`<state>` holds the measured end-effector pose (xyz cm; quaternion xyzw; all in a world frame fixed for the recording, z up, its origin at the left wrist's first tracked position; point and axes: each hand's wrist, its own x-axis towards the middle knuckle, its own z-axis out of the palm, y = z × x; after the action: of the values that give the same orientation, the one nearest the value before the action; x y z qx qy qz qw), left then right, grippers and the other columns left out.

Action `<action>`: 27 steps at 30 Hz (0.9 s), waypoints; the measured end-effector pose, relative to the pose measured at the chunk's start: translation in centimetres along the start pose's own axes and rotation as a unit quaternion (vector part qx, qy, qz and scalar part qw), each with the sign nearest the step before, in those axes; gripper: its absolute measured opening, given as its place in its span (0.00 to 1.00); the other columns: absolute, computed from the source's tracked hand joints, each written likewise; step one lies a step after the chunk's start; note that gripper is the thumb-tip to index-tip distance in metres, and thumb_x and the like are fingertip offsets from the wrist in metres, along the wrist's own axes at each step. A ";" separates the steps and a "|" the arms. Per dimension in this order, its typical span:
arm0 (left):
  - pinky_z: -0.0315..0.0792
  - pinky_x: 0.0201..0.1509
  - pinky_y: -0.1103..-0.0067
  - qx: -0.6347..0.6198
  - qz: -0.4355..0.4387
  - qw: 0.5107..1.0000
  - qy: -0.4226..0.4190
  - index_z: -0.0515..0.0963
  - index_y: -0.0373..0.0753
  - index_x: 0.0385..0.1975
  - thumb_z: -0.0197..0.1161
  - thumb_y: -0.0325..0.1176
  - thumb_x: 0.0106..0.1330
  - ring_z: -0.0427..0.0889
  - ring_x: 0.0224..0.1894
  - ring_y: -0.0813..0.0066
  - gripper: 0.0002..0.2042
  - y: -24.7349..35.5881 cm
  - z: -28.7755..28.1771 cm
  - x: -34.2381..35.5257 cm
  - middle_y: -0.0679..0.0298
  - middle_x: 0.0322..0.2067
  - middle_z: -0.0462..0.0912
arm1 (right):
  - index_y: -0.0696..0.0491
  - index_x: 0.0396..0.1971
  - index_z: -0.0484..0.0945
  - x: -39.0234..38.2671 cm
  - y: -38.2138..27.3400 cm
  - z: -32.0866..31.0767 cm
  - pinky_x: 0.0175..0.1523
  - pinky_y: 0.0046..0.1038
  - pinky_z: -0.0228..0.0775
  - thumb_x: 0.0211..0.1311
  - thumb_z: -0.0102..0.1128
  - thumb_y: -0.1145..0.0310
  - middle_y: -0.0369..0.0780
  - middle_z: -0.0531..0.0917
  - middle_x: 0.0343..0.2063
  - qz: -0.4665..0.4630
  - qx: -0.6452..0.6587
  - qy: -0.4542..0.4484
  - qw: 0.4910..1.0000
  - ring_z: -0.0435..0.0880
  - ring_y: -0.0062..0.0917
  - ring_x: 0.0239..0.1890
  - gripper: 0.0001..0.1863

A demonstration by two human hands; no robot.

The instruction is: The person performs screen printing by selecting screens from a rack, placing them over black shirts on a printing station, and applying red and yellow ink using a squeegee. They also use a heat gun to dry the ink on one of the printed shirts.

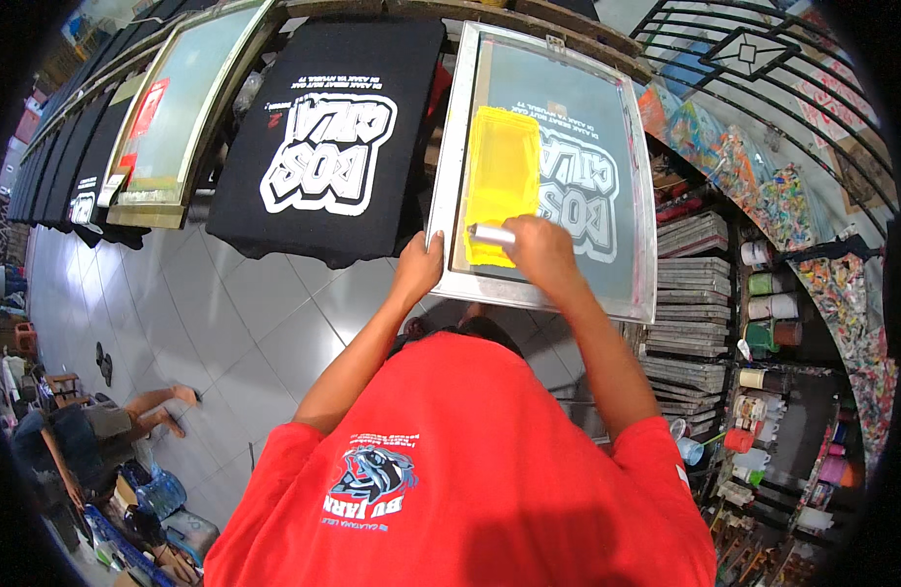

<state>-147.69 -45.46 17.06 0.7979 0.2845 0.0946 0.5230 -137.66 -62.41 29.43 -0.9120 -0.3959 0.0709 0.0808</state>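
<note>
A silk-screen frame (647,235) with silver metal edges lies over a black shirt whose white lettering shows through its mesh. My left hand (420,266) is closed on the frame's near left edge. In my right hand (545,256) is a squeegee with a silver handle (491,235), its blade hidden. It rests at the near end of a wide patch of yellow ink (502,157) spread over the left part of the mesh. Left of the frame, a black shirt (237,186) printed with white lettering lies flat on a board.
Another screen frame (149,215) stands at the far left beside more black shirts (49,176). Stacked frames or boards (687,303) and shelves of ink tubs (773,307) are on the right. A person (98,430) sits on the tiled floor (245,323) at lower left.
</note>
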 end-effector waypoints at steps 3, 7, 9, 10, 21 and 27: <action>0.67 0.48 0.57 -0.005 -0.014 1.000 0.004 0.73 0.24 0.35 0.47 0.46 0.70 0.75 0.45 0.35 0.24 -0.1 0.2 -0.2 0.32 0.36 0.76 | 0.50 0.31 0.81 1.3 1.0 -2.1 0.39 0.40 0.74 0.47 0.65 0.68 0.44 0.83 0.28 0.006 0.011 0.044 0.999 0.82 0.41 0.33 0.09; 0.67 0.47 0.57 0.012 0.014 0.999 0.042 0.73 0.23 0.33 0.47 0.46 0.70 0.75 0.43 0.34 0.24 -0.1 0.6 -0.3 0.32 0.35 0.76 | 0.51 0.32 0.81 3.6 2.2 -3.8 0.38 0.38 0.74 0.46 0.67 0.67 0.43 0.83 0.29 0.017 -0.001 0.046 0.999 0.82 0.40 0.34 0.10; 0.67 0.47 0.56 0.023 0.003 1.000 0.019 0.73 0.23 0.33 0.47 0.46 0.70 0.75 0.43 0.34 0.24 -0.2 0.5 -0.2 0.32 0.35 0.76 | 0.51 0.32 0.81 4.4 2.5 -3.6 0.39 0.38 0.74 0.46 0.67 0.67 0.42 0.83 0.30 0.014 -0.018 0.062 0.998 0.82 0.39 0.34 0.11; 0.67 0.47 0.56 0.014 0.002 1.000 0.012 0.73 0.23 0.33 0.47 0.46 0.70 0.75 0.43 0.34 0.24 -0.3 0.5 -0.2 0.32 0.34 0.76 | 0.51 0.32 0.81 4.7 2.6 -3.2 0.39 0.38 0.74 0.46 0.67 0.67 0.42 0.83 0.30 0.012 -0.026 0.069 0.997 0.82 0.39 0.34 0.11; 0.68 0.48 0.56 -0.003 -0.004 1.000 0.010 0.73 0.24 0.35 0.49 0.44 0.69 0.75 0.44 0.34 0.22 -0.3 0.6 -0.7 0.33 0.37 0.77 | 0.53 0.28 0.76 1.7 2.5 4.3 0.37 0.39 0.74 0.47 0.57 0.73 0.42 0.80 0.28 -0.085 -0.010 0.217 0.973 0.80 0.39 0.34 0.06; 0.68 0.49 0.57 0.007 -0.004 1.000 0.023 0.74 0.24 0.37 0.49 0.45 0.69 0.75 0.45 0.35 0.23 0.1 0.7 -0.9 0.33 0.37 0.77 | 0.52 0.28 0.78 -5.0 -0.9 4.3 0.37 0.40 0.74 0.46 0.57 0.73 0.43 0.79 0.26 -0.067 0.013 0.170 0.983 0.80 0.39 0.34 0.06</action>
<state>-148.11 -46.52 16.97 0.7980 0.3001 0.1089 0.5111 -142.52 -65.08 25.73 -0.8813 -0.4353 -0.0855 0.1627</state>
